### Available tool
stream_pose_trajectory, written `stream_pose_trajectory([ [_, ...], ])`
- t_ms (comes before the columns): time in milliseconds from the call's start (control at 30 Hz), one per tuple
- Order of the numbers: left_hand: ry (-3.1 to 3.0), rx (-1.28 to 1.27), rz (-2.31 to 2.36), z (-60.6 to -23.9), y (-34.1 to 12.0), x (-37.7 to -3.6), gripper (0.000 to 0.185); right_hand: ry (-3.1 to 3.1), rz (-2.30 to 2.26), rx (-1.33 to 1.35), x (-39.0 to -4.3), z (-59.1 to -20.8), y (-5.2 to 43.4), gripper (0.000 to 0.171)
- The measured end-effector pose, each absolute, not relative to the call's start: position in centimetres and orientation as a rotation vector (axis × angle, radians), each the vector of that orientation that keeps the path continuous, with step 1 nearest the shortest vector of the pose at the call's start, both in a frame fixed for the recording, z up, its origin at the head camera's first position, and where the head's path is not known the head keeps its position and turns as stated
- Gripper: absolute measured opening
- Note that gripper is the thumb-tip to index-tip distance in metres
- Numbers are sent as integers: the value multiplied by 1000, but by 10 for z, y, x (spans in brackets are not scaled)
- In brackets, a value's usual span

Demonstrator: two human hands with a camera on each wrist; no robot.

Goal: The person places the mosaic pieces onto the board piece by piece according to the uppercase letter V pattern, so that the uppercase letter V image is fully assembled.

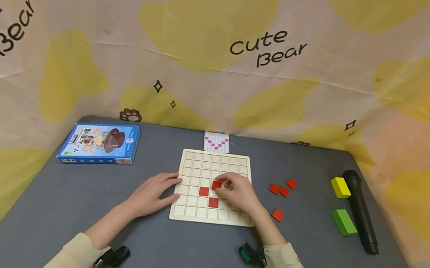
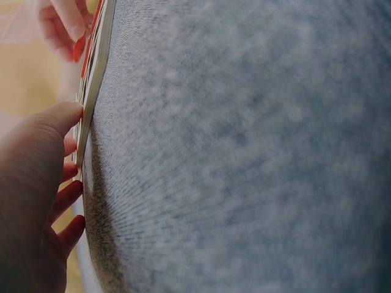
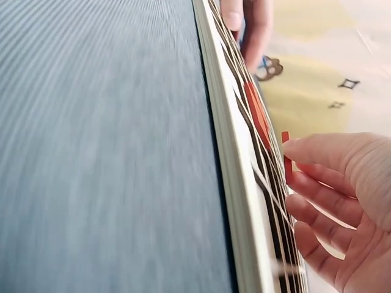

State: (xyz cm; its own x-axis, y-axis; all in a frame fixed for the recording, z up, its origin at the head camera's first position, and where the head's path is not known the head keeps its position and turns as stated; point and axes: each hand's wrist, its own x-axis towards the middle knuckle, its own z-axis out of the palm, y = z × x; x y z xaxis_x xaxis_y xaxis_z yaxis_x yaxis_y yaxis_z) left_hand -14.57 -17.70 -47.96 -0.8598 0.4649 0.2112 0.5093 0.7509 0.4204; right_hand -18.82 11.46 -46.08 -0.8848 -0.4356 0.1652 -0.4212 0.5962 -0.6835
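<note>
Right hand (image 1: 238,192) is pinching a red tile (image 1: 216,184) with curled fingertips, setting it into a cell mid-board (image 1: 196,156). Left hand (image 1: 152,193) is lying flat, fingers straight, bracing the board's left edge. Two more tiles (image 1: 208,196) are sitting in the grid already, spares (image 1: 282,190) lying off to the right.

The right hand (image 1: 237,192) covers several cells of the grid board (image 1: 190,211). The pattern card (image 1: 216,142) at the far edge is too small to read. Both wrist views are blurred.
</note>
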Motion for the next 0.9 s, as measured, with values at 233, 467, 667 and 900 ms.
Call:
stream_pose_trajectory([
  [233,-2870,-782,-740,-479,-177,-145,50,2779,-1166,-783,-193,-463,84,24],
  [467,-2870,-786,-757,-479,-177,-145,50,2812,-1094,-830,-195,-461,63,26],
  [667,-2869,-784,-760,-479,-177,-145,49,2846,-1023,-835,-198,-465,58,25],
  [900,-2871,-787,-749,-479,-177,-145,49,2823,-1057,-852,-197,-466,56,26],
])
